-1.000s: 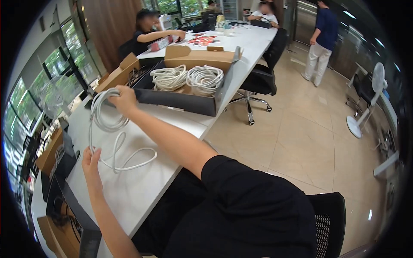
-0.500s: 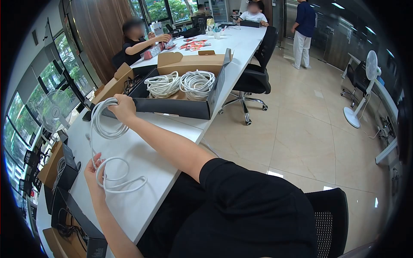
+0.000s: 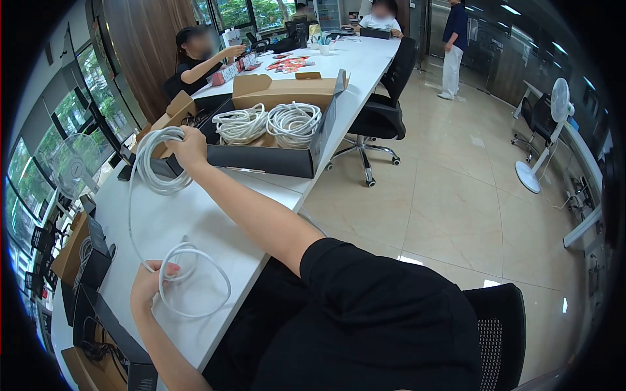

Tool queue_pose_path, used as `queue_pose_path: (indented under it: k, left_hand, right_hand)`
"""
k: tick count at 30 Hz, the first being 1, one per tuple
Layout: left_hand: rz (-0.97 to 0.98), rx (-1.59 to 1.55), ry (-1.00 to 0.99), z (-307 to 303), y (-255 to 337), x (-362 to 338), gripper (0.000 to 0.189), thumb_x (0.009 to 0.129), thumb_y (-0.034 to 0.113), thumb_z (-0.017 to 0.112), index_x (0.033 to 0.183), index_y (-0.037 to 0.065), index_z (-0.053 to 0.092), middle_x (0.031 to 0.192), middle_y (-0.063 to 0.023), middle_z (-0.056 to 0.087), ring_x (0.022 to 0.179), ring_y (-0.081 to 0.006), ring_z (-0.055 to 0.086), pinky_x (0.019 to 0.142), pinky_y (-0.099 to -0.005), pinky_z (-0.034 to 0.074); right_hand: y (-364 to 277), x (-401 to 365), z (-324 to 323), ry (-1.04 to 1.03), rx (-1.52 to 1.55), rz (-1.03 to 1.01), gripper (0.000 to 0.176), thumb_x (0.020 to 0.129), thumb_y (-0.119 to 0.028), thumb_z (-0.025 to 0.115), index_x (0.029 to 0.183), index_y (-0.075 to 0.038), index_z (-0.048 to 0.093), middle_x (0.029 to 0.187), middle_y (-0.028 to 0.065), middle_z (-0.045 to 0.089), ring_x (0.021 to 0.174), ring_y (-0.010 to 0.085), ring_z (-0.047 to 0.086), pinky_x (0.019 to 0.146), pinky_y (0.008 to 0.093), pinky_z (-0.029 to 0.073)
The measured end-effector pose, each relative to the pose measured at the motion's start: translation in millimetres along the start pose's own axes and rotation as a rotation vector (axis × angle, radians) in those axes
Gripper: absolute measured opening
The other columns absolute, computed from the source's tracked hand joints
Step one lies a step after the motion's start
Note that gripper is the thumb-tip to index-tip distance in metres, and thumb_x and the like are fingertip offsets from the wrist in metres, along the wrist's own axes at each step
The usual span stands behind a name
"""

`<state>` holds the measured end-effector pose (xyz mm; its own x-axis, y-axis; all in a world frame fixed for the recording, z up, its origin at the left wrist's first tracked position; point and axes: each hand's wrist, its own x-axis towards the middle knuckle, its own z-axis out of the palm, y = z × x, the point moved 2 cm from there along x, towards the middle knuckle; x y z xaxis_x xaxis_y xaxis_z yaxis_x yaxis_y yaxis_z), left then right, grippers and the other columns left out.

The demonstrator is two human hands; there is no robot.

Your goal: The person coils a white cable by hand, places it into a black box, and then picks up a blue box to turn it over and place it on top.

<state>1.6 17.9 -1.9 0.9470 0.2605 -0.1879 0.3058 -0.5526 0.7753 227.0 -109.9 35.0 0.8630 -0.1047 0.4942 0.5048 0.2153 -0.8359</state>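
Observation:
A white cable (image 3: 155, 174) runs between my two hands. My right hand (image 3: 190, 148) is closed around the top of its gathered coil, holding it above the table beside the open box. Lower down, my left hand (image 3: 150, 283) has its fingers closed on the same cable, where a loose loop hangs over the table edge side. One strand stretches from the coil to my left hand. Inside the black and brown cardboard box (image 3: 261, 159) lie two white cable bundles, one on the left (image 3: 240, 124) and one on the right (image 3: 293, 124).
More open boxes with dark cables stand at the lower left, including a black box (image 3: 111, 319). A person (image 3: 199, 65) sits at the far table side near red packets (image 3: 290, 64). An office chair (image 3: 372, 117) and a white fan (image 3: 561, 98) stand to the right.
My left hand has moved down, drawing the strand longer between my hands, and its fingers have closed on the cable. My right hand still holds the coil, slightly higher.

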Motion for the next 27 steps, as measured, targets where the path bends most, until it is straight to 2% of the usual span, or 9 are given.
queue_pose_path:
  k: [5, 6, 7, 10, 13, 16, 19, 25, 27]
  left_hand:
    - [0.162, -0.116, 0.12, 3, -6, 10, 0.025, 0.074, 0.015, 0.057, 0.094, 0.0, 0.06, 0.075, -0.0071, 0.059, 0.061, -0.0111, 0.052, 0.055, -0.0218, 0.042]
    - [0.221, -0.208, 0.119, 6, -6, 9, 0.03, 0.075, 0.015, 0.057, 0.101, 0.0, 0.057, 0.081, -0.0081, 0.059, 0.064, -0.0124, 0.054, 0.058, -0.0234, 0.045]
    - [0.279, -0.301, 0.118, 9, -4, 7, 0.035, 0.076, 0.014, 0.057, 0.108, 0.0, 0.054, 0.086, -0.009, 0.06, 0.067, -0.0137, 0.056, 0.06, -0.0249, 0.047]
    - [0.183, -0.545, -0.001, 13, 7, 4, 0.053, 0.075, 0.01, 0.06, 0.123, 0.002, 0.039, 0.098, -0.0139, 0.057, 0.079, -0.017, 0.059, 0.063, -0.0278, 0.052]
    - [0.056, -0.688, -0.078, 10, 14, -5, 0.064, 0.07, 0.003, 0.065, 0.126, 0.002, 0.032, 0.1, -0.0189, 0.057, 0.08, -0.0192, 0.061, 0.059, -0.0273, 0.054]
    - [-0.04, -0.592, -0.166, 9, 8, -6, 0.071, 0.067, 0.0, 0.068, 0.127, 0.0, 0.03, 0.095, -0.0213, 0.058, 0.073, -0.0194, 0.062, 0.053, -0.0246, 0.054]
    - [-0.068, -0.471, -0.264, 3, 7, -8, 0.064, 0.067, 0.001, 0.065, 0.123, -0.004, 0.034, 0.087, -0.0197, 0.061, 0.064, -0.0186, 0.062, 0.05, -0.0243, 0.054]
    - [0.082, -0.386, -0.269, -29, -1, -16, 0.04, 0.066, 0.003, 0.06, 0.104, -0.007, 0.052, 0.078, -0.0171, 0.061, 0.057, -0.0157, 0.06, 0.049, -0.023, 0.053]
    - [0.242, -0.547, -0.209, -34, -6, -19, 0.037, 0.068, 0.004, 0.059, 0.103, -0.007, 0.053, 0.075, -0.0154, 0.06, 0.057, -0.0148, 0.059, 0.048, -0.0221, 0.052]
  right_hand:
    - [1, -7, 3, -0.018, 0.015, 0.036, 0.013, 0.065, -0.011, 0.065, 0.075, -0.002, 0.063, 0.068, 0.0098, 0.062, 0.063, 0.019, 0.059, 0.061, 0.0306, 0.044]
    - [3, -8, 5, -0.042, 0.009, 0.034, 0.014, 0.064, -0.015, 0.065, 0.073, -0.005, 0.063, 0.071, 0.0128, 0.062, 0.069, 0.0281, 0.06, 0.063, 0.0361, 0.045]
    - [5, -9, 6, -0.05, -0.003, 0.04, 0.014, 0.064, -0.016, 0.065, 0.073, -0.005, 0.063, 0.072, 0.0129, 0.062, 0.069, 0.0284, 0.06, 0.063, 0.0363, 0.045]
    - [8, -11, 8, -0.063, -0.046, 0.042, 0.015, 0.063, -0.016, 0.066, 0.073, -0.005, 0.062, 0.073, 0.013, 0.062, 0.07, 0.0294, 0.06, 0.063, 0.0368, 0.045]
    - [10, -12, 8, -0.042, -0.104, 0.021, 0.015, 0.063, -0.016, 0.066, 0.073, -0.005, 0.062, 0.072, 0.0129, 0.062, 0.07, 0.0293, 0.06, 0.063, 0.0366, 0.045]
    - [7, -13, 8, -0.026, -0.181, 0.004, 0.016, 0.063, -0.016, 0.066, 0.073, -0.004, 0.062, 0.072, 0.0131, 0.062, 0.07, 0.0289, 0.06, 0.063, 0.0364, 0.045]
    - [3, -14, 4, -0.037, -0.231, 0.04, 0.017, 0.063, -0.017, 0.067, 0.074, -0.006, 0.061, 0.076, 0.0137, 0.062, 0.076, 0.0317, 0.059, 0.066, 0.0396, 0.046]
    - [12, -7, -2, 0.02, -0.303, 0.059, 0.017, 0.063, -0.018, 0.066, 0.075, -0.007, 0.062, 0.076, 0.0132, 0.062, 0.075, 0.0315, 0.06, 0.066, 0.0397, 0.047]
    - [18, -9, -1, 0.039, -0.344, 0.063, 0.017, 0.064, -0.02, 0.067, 0.076, -0.008, 0.064, 0.076, 0.0121, 0.063, 0.074, 0.0304, 0.06, 0.066, 0.0387, 0.047]
